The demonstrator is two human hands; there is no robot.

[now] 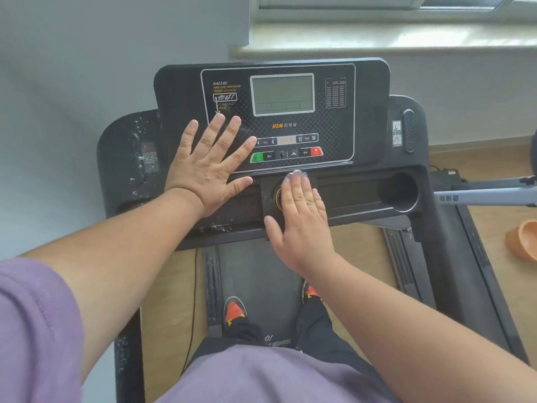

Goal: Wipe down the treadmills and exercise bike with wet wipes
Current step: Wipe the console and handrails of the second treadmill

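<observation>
On the black treadmill console panel in front of you, "HSM" in orange stands under the grey display screen, followed by the Chinese characters 海斯曼. At the panel's upper left you read "HALLO!" and, in a white outlined box, 你好!; the lines around them are too small to make out. The speed button row shows 4, 8, 12 and 16. The same 海斯曼 brand stands on the grey metal bar at your right. A small QR code sticker sits on the right upright.
</observation>
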